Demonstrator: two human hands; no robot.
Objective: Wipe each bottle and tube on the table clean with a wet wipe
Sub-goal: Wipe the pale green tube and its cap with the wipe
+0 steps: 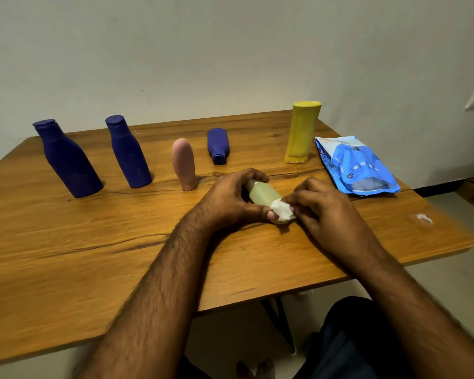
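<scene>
A small pale green bottle lies tilted just above the wooden table, gripped by my left hand around its neck and body. My right hand pinches a crumpled white wet wipe against the bottle's lower end. Behind stand two tall dark blue bottles, a pink tube and a yellow tube upright on its cap. A small dark blue bottle lies on its side, cap toward me.
A blue pack of wet wipes lies at the table's right side, near the edge. A small wet or white smear marks the right front corner. A wall stands right behind the table. My legs are below the front edge.
</scene>
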